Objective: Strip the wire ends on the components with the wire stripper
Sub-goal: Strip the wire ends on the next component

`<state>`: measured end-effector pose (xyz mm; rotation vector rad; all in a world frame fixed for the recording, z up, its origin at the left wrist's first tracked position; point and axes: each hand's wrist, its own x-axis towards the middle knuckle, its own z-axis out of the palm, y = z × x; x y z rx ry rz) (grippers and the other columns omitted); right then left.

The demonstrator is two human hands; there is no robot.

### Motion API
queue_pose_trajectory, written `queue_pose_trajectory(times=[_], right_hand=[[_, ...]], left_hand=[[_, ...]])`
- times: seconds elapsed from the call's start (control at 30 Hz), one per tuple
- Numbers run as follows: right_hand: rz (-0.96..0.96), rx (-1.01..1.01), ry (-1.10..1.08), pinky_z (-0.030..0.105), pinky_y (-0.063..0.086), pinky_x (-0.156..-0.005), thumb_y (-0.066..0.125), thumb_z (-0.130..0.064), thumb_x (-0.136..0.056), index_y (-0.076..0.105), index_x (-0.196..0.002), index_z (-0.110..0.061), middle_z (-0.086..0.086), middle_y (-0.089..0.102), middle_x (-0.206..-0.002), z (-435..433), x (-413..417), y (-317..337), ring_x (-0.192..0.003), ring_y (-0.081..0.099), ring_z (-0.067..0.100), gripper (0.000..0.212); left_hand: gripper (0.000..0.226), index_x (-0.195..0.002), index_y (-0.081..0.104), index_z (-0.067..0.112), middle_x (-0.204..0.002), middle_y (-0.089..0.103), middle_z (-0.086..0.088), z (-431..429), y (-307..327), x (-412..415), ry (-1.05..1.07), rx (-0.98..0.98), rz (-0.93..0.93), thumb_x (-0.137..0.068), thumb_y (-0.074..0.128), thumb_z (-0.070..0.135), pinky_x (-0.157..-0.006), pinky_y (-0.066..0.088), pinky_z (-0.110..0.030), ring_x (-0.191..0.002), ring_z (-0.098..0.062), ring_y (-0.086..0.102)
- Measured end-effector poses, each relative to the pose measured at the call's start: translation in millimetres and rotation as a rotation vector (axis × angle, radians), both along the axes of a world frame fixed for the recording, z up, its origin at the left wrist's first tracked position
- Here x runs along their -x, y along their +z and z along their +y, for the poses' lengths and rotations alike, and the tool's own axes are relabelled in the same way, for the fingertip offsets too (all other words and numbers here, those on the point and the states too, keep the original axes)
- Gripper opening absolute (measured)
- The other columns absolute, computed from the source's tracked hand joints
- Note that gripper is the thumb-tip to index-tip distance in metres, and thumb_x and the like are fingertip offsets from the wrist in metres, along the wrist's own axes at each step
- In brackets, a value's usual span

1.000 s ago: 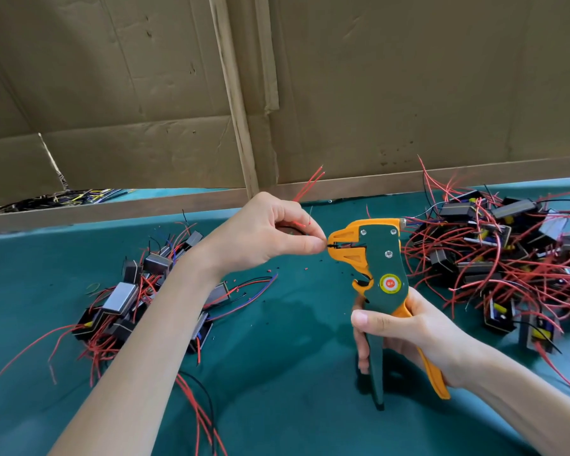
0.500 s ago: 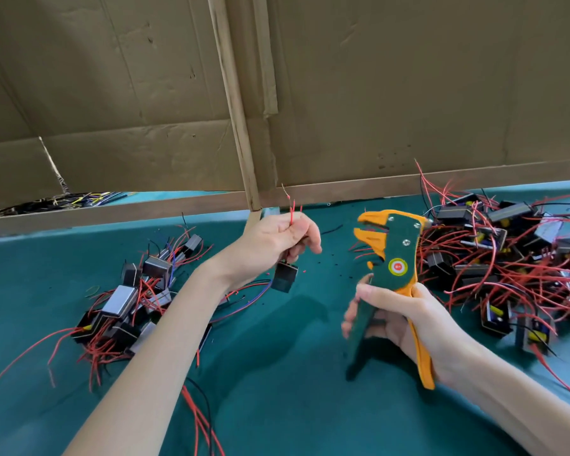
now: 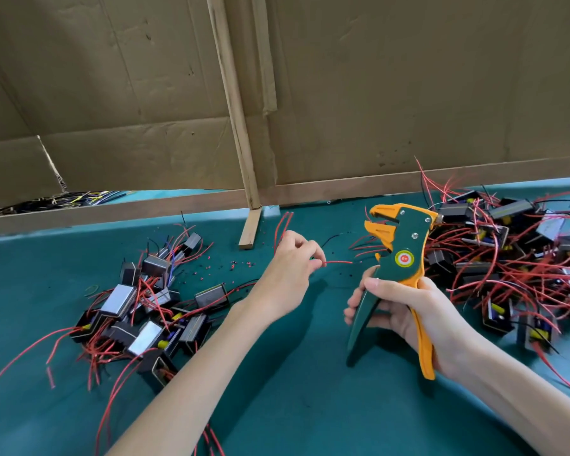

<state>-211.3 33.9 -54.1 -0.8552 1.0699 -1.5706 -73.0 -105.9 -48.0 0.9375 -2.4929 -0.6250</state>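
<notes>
upright, wire stripper in right hand

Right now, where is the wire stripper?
The wire stripper is right of centre in the head view, upright in the right hand, just left of the right pile of components; its mouth faces the red wire the left hand pinches.

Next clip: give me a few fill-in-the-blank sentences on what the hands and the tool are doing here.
1. The right hand grips the wire stripper by its ____.
2. The left hand pinches a ____ wire that points toward the stripper.
3. The stripper's jaws stand ____, with no wire between them.

Missing words: handles; red; open.
</notes>
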Motion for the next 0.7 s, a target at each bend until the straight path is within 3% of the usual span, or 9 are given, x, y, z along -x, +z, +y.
queue_pose_trajectory(times=[0.13, 0.33, 0.43, 0.53, 0.7], right_hand=[[-0.014, 0.008, -0.017, 0.044, 0.058, -0.067, 0.068, -0.015, -0.073, 0.074, -0.074, -0.009, 0.022, 0.067, -0.076, 0, 2, 0, -0.070, 0.069, 0.039, 0.008], [-0.003, 0.038, -0.027, 0.043, 0.058, -0.066, 0.068, -0.014, -0.073, 0.074, -0.073, -0.009, 0.022, 0.067, -0.076, 0, 6, 3, -0.069, 0.068, 0.038, 0.007], [0.019, 0.025, -0.004, 0.042, 0.058, -0.066, 0.077, -0.009, -0.068, 0.074, -0.072, -0.009, 0.021, 0.067, -0.075, 0, 6, 4, -0.069, 0.068, 0.037, 0.005], [0.028, -0.003, 0.024, 0.041, 0.058, -0.065, 0.071, -0.012, -0.071, 0.073, -0.073, -0.010, 0.023, 0.066, -0.076, 0, 5, 2, -0.070, 0.068, 0.038, 0.004], [0.051, -0.029, 0.087, 0.044, 0.058, -0.068, 0.072, -0.015, -0.074, 0.072, -0.079, -0.008, 0.025, 0.066, -0.079, -1, 6, -2, -0.072, 0.068, 0.041, 0.008]], left_hand=[[0.013, -0.101, 0.067, 0.011, -0.098, 0.037, 0.000, 6, -1, 3, -0.010, 0.138, 0.036, -0.096, 0.056, 0.016, -0.083, 0.021, -0.014, -0.096, -0.011, 0.031], [0.013, -0.092, 0.073, 0.010, -0.086, 0.040, 0.003, 12, 3, 6, 0.097, 0.198, 0.132, -0.093, 0.061, 0.016, -0.073, 0.035, -0.026, -0.084, -0.014, 0.042], [0.012, -0.090, 0.073, 0.012, -0.086, 0.053, 0.004, 9, 10, 5, 0.144, 0.075, 0.208, -0.092, 0.062, 0.016, -0.072, 0.036, -0.019, -0.083, -0.011, 0.050], [0.015, -0.089, 0.072, 0.011, -0.083, 0.067, 0.008, 4, 17, 2, 0.161, -0.107, 0.301, -0.093, 0.058, 0.013, -0.069, 0.041, -0.012, -0.076, -0.005, 0.058], [0.015, -0.095, 0.067, 0.005, -0.087, 0.070, -0.006, 3, 30, -6, 0.085, -0.313, 0.548, -0.096, 0.053, 0.003, -0.073, 0.050, -0.014, -0.067, -0.006, 0.065]])
